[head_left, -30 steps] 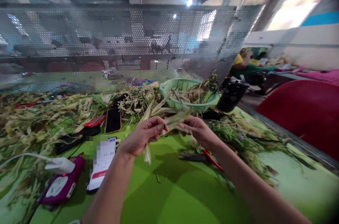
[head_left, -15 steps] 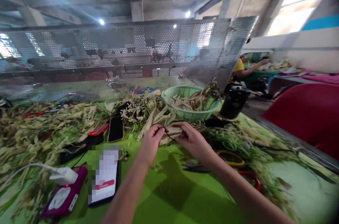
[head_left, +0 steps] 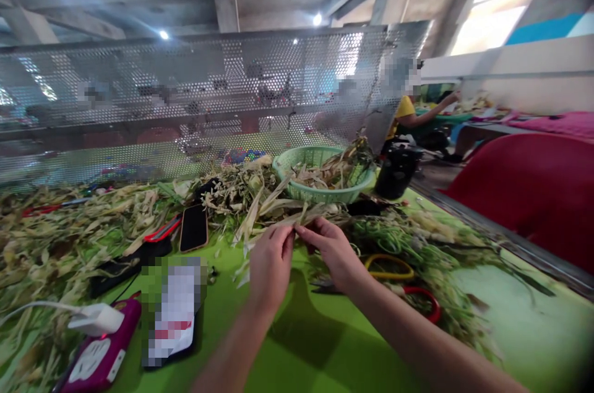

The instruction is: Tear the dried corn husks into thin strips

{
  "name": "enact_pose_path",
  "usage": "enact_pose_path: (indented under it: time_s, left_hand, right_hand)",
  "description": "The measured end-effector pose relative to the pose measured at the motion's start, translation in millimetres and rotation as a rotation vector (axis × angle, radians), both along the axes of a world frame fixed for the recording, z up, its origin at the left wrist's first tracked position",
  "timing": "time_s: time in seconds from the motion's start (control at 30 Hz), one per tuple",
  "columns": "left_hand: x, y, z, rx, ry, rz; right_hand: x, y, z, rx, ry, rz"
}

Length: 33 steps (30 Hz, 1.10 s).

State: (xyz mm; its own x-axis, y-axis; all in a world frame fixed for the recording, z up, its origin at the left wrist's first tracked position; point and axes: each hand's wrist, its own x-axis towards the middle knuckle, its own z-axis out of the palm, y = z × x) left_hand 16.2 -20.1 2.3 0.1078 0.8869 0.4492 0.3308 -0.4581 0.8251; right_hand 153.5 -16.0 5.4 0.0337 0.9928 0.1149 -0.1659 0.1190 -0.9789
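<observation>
In the middle of the head view, my left hand [head_left: 270,263] and my right hand [head_left: 330,250] meet fingertip to fingertip, both closed in a pinch. The thin black strand seen between them a moment earlier is now mostly hidden by the fingers. Just beyond the fingertips lie pale dried corn husks [head_left: 253,220], and whether a strip of husk is also pinched cannot be made out. Under and beside my right forearm are scissors, one with a yellow handle [head_left: 408,274] and one with a red handle [head_left: 436,309]. Their dark blades point left, partly covered.
Behind the hands stands a green basket [head_left: 325,195] of husks, with a black container [head_left: 396,170] beside it. Phones [head_left: 193,229], a red cutter [head_left: 162,229] and a purple power bank [head_left: 99,356] lie left. A perforated metal screen [head_left: 208,96] crosses the back. A person in yellow sits at far right.
The hands have come together, closing the gap where the black strand showed. My left hand has turned so its back faces me more. The view has shifted slightly to the right.
</observation>
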Motion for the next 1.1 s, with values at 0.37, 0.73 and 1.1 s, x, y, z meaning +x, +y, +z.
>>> enact_pose_path:
  time_s: [0.37, 0.73, 1.1]
  left_hand:
    - [-24, 14, 11.6, -0.665, -0.519, -0.398]
    - [-15, 10, 8.5, -0.457, -0.279, -0.354]
    - [-9, 9, 2.7, -0.758, -0.661, -0.396]
  right_hand:
    - [17, 10, 3.7, -0.067, 0.168, 0.138]
    - [12, 5, 6.9, -0.022, -0.082, 0.112]
    - [8, -1, 8.4, -0.004, -0.074, 0.107]
